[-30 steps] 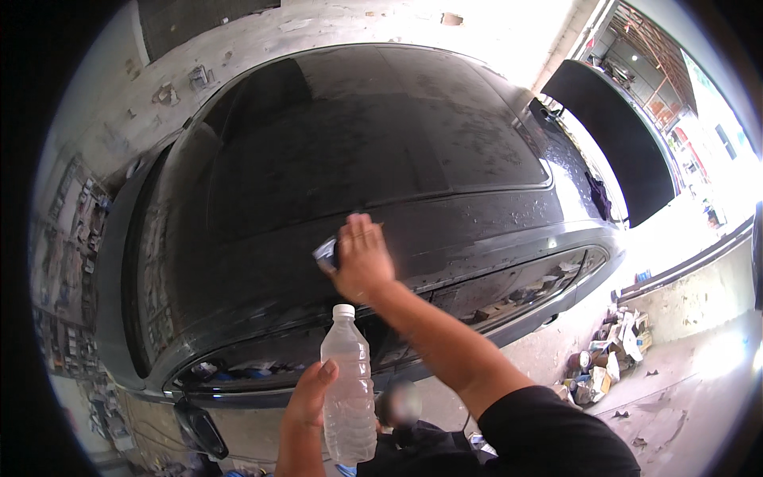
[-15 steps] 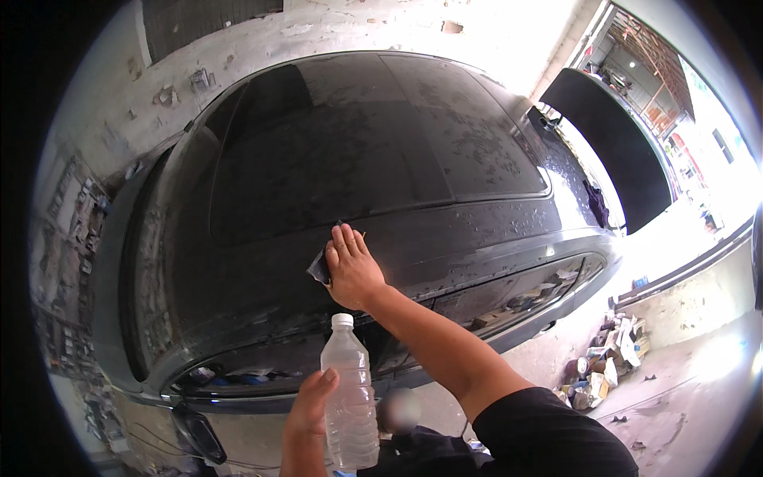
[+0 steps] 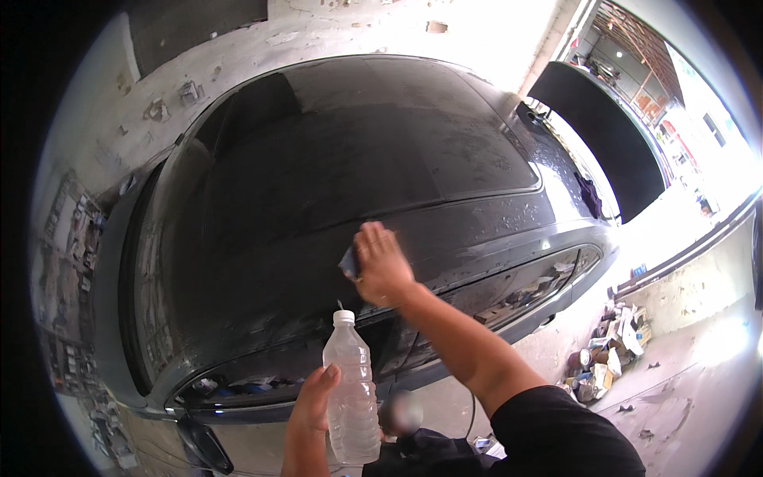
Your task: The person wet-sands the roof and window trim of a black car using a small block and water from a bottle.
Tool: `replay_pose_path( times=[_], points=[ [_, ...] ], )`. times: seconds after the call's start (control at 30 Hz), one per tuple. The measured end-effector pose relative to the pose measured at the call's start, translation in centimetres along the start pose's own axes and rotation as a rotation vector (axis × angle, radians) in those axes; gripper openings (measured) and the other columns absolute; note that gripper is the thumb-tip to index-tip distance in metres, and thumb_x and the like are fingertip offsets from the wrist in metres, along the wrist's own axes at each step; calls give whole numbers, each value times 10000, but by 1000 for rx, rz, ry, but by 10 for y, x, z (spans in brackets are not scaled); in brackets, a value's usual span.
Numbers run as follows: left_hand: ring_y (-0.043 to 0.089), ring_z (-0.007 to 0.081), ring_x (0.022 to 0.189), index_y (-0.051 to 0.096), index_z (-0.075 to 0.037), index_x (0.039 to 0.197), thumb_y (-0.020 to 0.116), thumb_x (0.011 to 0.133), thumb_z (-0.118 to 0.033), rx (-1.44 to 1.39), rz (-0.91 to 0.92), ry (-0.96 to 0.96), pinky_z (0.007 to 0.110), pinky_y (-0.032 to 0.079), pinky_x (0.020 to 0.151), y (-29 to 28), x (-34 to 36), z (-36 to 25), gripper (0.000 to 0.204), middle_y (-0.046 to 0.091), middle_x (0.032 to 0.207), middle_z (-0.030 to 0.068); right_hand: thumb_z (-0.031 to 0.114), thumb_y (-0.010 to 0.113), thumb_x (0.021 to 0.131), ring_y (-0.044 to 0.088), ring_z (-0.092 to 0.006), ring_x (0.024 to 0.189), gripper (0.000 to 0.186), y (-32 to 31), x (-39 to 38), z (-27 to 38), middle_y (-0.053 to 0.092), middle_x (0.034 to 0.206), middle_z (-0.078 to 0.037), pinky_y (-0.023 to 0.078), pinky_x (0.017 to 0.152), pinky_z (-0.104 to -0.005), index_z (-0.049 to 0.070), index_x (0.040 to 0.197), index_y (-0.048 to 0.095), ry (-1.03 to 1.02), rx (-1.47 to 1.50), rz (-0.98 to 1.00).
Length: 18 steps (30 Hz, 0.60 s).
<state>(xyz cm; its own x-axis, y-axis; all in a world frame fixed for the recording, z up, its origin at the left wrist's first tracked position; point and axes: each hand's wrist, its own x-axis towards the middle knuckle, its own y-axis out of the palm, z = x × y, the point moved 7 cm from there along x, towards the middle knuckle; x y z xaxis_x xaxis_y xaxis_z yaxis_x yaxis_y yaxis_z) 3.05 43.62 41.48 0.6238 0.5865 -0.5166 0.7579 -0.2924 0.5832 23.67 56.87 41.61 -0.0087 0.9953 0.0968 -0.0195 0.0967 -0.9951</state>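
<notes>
A clear plastic bottle (image 3: pixel 350 397) with a white cap, filled with cloudy liquid, stands upright in my left hand (image 3: pixel 312 405), the fingers wrapped round its side. A thin dark streak shows just above the cap, perhaps liquid squirting out. My right hand (image 3: pixel 381 266) presses flat on the car roof (image 3: pixel 469 219) near its side rail, slightly smeared by motion. Beneath its palm is a small grey-blue sheet that looks like sandpaper (image 3: pixel 348 263), only one corner showing. The dark car's roof is wet, with water drops toward the rear.
A side mirror (image 3: pixel 203 445) juts out at lower left. The trunk lid (image 3: pixel 608 139) stands raised at the right, with a dark cloth (image 3: pixel 588 195) lying near it. Rubbish (image 3: pixel 600 354) is heaped on the floor at right. A peeling wall (image 3: pixel 318 36) runs behind the car.
My right hand has slid to the right along the roof with the sandpaper. A thin streak now shows above the bottle cap. The bottle has barely moved, and the view has shifted slightly.
</notes>
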Motion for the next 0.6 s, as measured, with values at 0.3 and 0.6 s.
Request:
replay_pose_path(
  times=[0.3, 0.6],
  points=[
    [652, 231, 795, 557, 22, 1151, 748, 762, -499, 45, 119, -117, 402, 551, 716, 32, 3, -3, 678, 655, 947, 134, 376, 441, 941, 189, -387, 1426, 675, -16, -36, -154, 255, 1505, -258, 142, 1164, -471, -91, 1407, 300, 377, 34, -193],
    [660, 233, 807, 533, 39, 1173, 763, 742, -499, 183, 29, -57, 373, 554, 730, 18, -8, -4, 727, 655, 956, 142, 368, 468, 893, 184, -355, 1438, 690, -13, -20, -63, 255, 1514, -241, 144, 1178, -417, -71, 1407, 329, 29, 217, -76]
  ],
)
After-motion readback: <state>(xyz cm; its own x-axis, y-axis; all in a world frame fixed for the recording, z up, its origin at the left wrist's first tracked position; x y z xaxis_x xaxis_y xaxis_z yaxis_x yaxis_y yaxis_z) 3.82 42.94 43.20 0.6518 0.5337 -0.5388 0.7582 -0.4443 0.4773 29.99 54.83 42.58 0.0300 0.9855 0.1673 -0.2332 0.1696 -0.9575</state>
